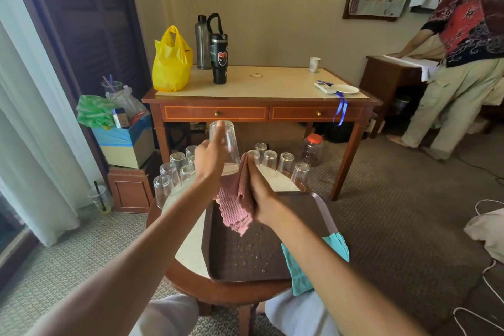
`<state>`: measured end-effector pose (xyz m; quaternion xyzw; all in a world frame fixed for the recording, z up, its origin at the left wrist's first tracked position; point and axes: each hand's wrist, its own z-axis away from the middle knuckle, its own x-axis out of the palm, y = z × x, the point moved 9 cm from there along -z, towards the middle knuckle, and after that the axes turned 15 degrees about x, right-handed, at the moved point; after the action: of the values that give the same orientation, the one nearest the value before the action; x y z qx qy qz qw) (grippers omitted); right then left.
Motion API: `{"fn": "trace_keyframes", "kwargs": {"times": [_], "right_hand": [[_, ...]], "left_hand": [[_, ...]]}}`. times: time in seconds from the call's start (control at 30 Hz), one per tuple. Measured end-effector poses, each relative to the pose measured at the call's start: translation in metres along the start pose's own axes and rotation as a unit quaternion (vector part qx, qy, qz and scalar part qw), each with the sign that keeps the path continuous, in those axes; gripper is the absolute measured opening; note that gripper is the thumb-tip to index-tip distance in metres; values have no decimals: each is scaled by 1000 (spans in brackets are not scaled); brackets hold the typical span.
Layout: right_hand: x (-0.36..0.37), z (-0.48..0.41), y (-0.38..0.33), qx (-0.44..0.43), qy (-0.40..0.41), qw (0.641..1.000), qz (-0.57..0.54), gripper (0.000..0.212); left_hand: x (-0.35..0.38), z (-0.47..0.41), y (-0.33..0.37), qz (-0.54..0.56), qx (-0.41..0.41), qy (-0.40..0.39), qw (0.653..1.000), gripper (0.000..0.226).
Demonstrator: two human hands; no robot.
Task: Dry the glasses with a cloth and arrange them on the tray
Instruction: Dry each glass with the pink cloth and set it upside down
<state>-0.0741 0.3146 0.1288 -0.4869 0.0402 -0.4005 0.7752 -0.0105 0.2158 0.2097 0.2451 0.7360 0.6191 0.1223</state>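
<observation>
Clear glass (223, 139), knitted pink cloth (237, 210)

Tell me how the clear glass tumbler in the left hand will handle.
Likely slippery: the clear glass tumbler is probably wet, given droplets on the brown tray. Probably fragile, being see-through glass. The left hand holds it alone, so it seems light.

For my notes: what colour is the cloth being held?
The cloth is pink; head view.

Round table (188, 254), brown tray (245, 264), upturned glasses (286, 162), teal cloth (298, 267)
</observation>
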Motion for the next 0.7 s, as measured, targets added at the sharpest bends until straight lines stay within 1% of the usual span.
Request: {"fn": "trace_keyframes", "kwargs": {"times": [0.1,0.17,0.27,0.33,0.4,0.43,0.5,0.53,0.57,0.6,0.63,0.67,0.7], "right_hand": [[-14,1,13,41,-4,996,-79,91],[-27,0,16,54,6,991,-124,96],[-41,-3,14,54,7,983,-175,98],[-44,2,8,51,14,981,-185,94],[-49,4,5,42,35,982,-182,89],[-54,2,5,38,49,981,-184,88],[-63,-4,5,32,50,983,-171,90],[-64,-3,5,35,48,988,-140,90],[-64,2,3,29,53,992,-113,84],[-66,5,1,22,57,994,-90,73],[-69,4,0,8,51,996,-70,63],[-69,6,-2,-4,51,997,-59,61],[-67,4,-2,-17,46,998,-46,65]], "left_hand": [[-1,-10,5,-8,2,-21,1000,59],[2,-10,7,-18,-1,-57,998,50],[8,0,1,-71,-50,-131,988,43],[13,11,-11,-110,-105,-202,967,39],[18,25,-24,-140,-156,-285,935,36],[20,31,-30,-159,-169,-324,917,35],[23,38,-36,-216,-160,-390,881,34],[25,38,-37,-248,-143,-407,868,34],[26,36,-36,-277,-123,-412,859,35],[28,35,-34,-298,-103,-411,856,35],[31,33,-32,-306,-86,-406,857,33],[33,31,-31,-303,-75,-395,864,31],[34,28,-30,-286,-70,-376,879,30]]}}
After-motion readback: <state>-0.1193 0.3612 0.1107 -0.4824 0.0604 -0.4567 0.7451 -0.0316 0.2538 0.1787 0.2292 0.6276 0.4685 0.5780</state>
